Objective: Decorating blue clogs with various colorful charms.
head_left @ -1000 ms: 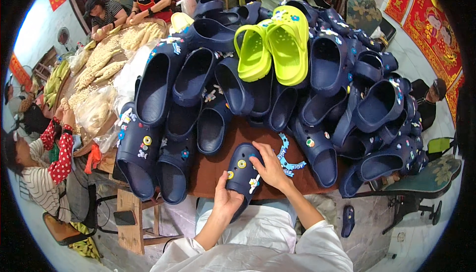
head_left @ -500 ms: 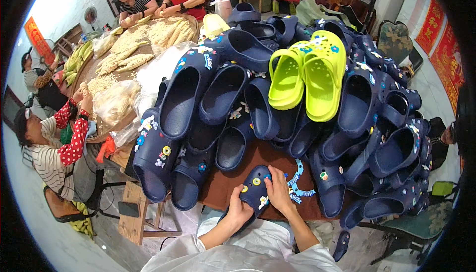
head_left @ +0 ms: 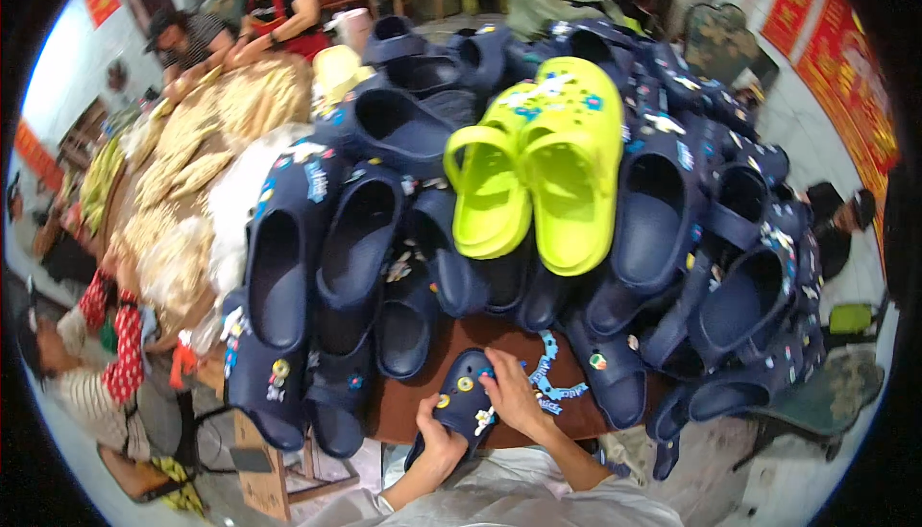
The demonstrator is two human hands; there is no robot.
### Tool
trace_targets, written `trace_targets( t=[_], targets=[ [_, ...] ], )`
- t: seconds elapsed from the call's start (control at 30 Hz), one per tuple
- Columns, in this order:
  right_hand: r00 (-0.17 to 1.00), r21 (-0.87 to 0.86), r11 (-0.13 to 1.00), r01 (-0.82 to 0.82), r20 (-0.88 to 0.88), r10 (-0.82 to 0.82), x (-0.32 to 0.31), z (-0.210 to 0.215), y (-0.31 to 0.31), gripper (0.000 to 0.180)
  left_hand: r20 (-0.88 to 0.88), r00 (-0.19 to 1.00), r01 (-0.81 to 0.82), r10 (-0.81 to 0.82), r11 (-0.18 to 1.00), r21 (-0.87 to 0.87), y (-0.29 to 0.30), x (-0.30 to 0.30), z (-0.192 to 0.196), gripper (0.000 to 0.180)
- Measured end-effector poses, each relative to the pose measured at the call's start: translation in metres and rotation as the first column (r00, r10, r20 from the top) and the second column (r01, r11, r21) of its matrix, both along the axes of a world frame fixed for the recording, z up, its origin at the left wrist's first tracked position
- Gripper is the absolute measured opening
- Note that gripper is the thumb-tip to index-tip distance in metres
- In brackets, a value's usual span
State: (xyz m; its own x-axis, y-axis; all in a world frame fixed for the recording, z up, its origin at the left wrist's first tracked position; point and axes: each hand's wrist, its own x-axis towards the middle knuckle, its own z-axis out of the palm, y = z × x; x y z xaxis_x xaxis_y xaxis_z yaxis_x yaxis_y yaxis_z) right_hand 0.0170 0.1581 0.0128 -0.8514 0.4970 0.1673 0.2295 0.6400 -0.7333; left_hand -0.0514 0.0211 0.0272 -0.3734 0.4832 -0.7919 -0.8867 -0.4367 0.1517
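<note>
A navy clog with small charms on its holed upper is held low in front of me, toe pointing away. Gripping its left side is my left hand, the thumb close to a yellow round charm. My right hand is closed on the right side of the toe, fingertips at a small blue charm; what lies under them is partly hidden. A white character charm sits lower on the upper. Blue letter-shaped charms lie on the brown tabletop right of my right hand.
Navy clogs are heaped around the work spot, with a lime-green pair on top. At the left, people sit round a round table bearing corn. A wooden stool stands lower left, a chair lower right.
The whole view has shifted, so the heap and lime-green pair appear further left. Both my hands keep their hold on the clog, with little change in grip.
</note>
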Motion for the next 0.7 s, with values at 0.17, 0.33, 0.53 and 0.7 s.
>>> trace_targets(
  t=[0.17, 0.33, 0.53, 0.7],
  targets=[
    [1.000, -0.050, 0.999, 0.012, -0.026, -0.013, 0.013, 0.014, 0.001, 0.046, -0.020, 0.999, 0.045, -0.044, 0.999, 0.017, 0.000, -0.001, -0.010, 0.040],
    [0.986, -0.007, 0.995, 0.097, -0.139, -0.097, 0.041, 0.019, -0.010, 0.034, -0.133, 0.989, 0.076, -0.068, 0.996, 0.053, -0.004, 0.000, -0.010, 0.043],
    [0.962, -0.015, 0.974, 0.227, -0.149, -0.227, 0.092, 0.021, -0.025, 0.028, -0.315, 0.930, 0.229, -0.191, 0.970, 0.088, -0.004, 0.014, 0.012, 0.041],
    [0.930, -0.010, 0.943, 0.334, -0.160, -0.331, 0.131, 0.021, -0.052, 0.023, -0.656, 0.666, 0.340, -0.357, 0.927, -0.160, -0.018, 0.031, -0.018, 0.036]
  ],
)
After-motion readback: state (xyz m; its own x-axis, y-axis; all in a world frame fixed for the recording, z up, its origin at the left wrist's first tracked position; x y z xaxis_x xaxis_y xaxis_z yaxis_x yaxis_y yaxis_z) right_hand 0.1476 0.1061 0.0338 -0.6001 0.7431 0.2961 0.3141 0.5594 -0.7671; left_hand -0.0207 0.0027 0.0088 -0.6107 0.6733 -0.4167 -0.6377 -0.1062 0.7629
